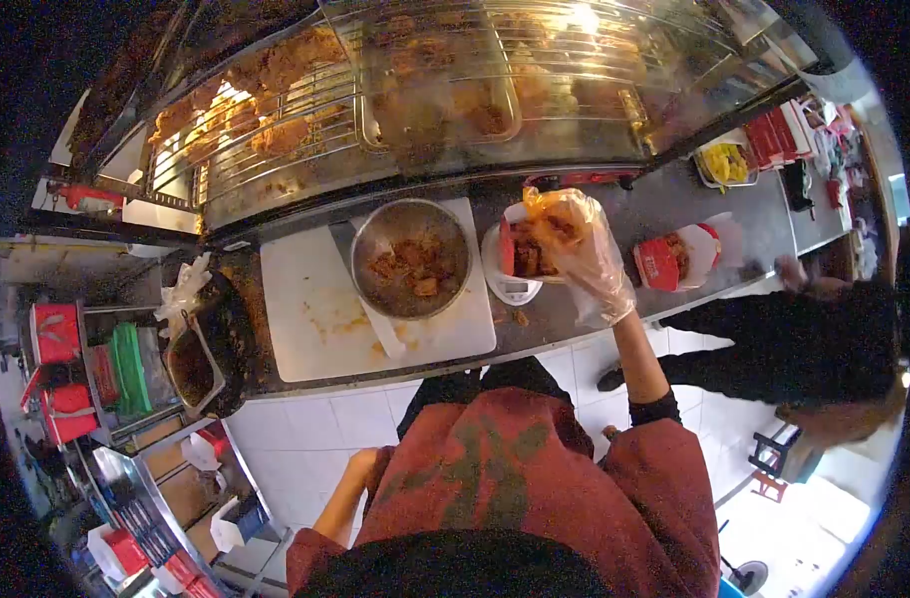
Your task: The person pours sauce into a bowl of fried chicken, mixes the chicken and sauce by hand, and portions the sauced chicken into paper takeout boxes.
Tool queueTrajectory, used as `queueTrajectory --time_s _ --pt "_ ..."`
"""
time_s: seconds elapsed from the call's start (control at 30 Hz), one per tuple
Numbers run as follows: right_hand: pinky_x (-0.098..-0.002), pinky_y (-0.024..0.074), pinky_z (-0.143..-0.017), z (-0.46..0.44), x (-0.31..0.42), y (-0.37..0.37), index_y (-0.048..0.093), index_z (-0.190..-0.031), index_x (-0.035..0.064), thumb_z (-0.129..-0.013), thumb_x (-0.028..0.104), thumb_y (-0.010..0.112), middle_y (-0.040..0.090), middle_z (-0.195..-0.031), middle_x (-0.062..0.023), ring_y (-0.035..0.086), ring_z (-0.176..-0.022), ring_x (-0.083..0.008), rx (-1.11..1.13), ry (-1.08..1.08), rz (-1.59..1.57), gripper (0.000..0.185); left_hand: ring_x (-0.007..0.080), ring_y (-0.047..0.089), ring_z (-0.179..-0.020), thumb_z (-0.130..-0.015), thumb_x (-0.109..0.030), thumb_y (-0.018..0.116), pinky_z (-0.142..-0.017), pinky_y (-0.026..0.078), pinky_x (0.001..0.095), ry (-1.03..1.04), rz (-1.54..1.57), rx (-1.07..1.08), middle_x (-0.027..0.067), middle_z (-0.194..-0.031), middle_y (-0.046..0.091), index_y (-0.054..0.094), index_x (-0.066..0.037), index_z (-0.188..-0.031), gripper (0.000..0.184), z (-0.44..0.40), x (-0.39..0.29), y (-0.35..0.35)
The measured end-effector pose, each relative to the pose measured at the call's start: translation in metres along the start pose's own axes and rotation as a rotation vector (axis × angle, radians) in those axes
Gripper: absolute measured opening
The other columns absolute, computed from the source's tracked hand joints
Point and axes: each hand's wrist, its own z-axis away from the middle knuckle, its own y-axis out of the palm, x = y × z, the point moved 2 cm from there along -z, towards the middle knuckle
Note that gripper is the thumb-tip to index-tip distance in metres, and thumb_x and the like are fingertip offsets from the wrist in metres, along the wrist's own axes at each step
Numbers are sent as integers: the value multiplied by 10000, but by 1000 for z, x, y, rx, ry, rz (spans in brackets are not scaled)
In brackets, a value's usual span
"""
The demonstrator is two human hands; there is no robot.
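Observation:
My right hand (590,261), in a clear plastic glove stained orange, is over a red and white box (510,244) of fried chicken pieces. Its fingertips reach the chicken and are smeared under the glove, so what they hold cannot be made out. The box rests on a white scale (512,287). To the left, a metal bowl (412,217) with several sauced chicken pieces (415,264) stands on a white cutting board (301,299), partly over a knife (387,334). My left hand (367,465) hangs low beside the apron; its fingers are hidden.
A lit glass cabinet (305,199) with fried chicken spans the counter's back. A second filled box (659,261) stands at the right, near another person (774,344). A black pan (238,344) lies left of the board. Yellow food fills a tray (726,164).

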Motion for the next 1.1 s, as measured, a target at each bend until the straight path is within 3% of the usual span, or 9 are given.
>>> queueTrajectory --time_s 0.03,0.07,0.23,0.37,0.5,0.57,0.6,0.93,1.1 --pt "-349 456 -670 0 -3 -1 596 -888 53 -741 70 632 599 -853 -114 574 -769 -284 3 -2 -6 152 190 572 -716 -752 -321 592 -654 466 352 -220 -74 57 98 -890 657 625 -34 -950 351 -7 21 17" --pt "-354 458 -674 1 -5 -3 598 -886 56 -739 71 634 603 -848 -106 575 -770 -280 40 -36 18 153 190 572 -716 -752 -321 592 -654 466 352 -224 -72 57 98 -890 657 625 -34 -950 351 -13 30 24" --pt "-355 461 -701 0 -26 -9 615 -922 76 -745 126 639 629 -901 -104 589 -812 -273 295 -53 -200 186 175 573 -721 -759 -310 595 -656 471 351 -136 846 380 94 -912 646 597 -19 -1004 381 -36 49 49" --pt "-349 461 -710 -1 -30 -16 618 -946 80 -764 156 631 636 -902 -112 596 -816 -273 309 -61 -149 197 199 587 -742 -774 -320 576 -659 470 348 -53 291 174 139 -913 643 599 -25 -1006 377 -27 38 28" --pt "-315 476 -694 -4 -26 -20 604 -980 42 -811 177 608 637 -897 -95 610 -785 -243 302 80 -87 216 207 590 -751 -774 -327 570 -662 469 352 -128 191 117 144 -914 641 602 -27 -998 375 -19 21 16" --pt "-316 493 -722 -2 -16 -26 572 -1023 9 -821 187 610 623 -952 -81 609 -822 -220 108 372 -929 272 211 592 -755 -774 -330 566 -663 469 353 -151 186 108 146 -914 641 604 -29 -993 375 -15 17 12" --pt "-339 489 -799 -4 -22 -31 519 -1085 -15 -841 185 585 586 -1026 -102 591 -900 -227 134 407 -960 322 213 593 -757 -774 -332 565 -664 469 354 -161 186 105 147 -915 640 605 -29 -991 375 -14 15 10" --pt "-348 469 -851 14 15 -47 488 -1113 -24 -845 178 568 562 -1068 -148 570 -961 -247 -424 533 -1542 345 233 601 -777 -774 -349 548 -672 466 362 -200 197 109 159 -917 637 615 -35 -969 375 -18 4 -5" --pt "-343 496 -779 -16 39 -2 508 -1075 15 -846 160 556 574 -1039 -178 584 -915 -258 -120 386 -1753 276 243 605 -787 -774 -358 540 -676 465 366 -215 191 107 164 -919 635 620 -38 -958 377 -18 -3 -15"
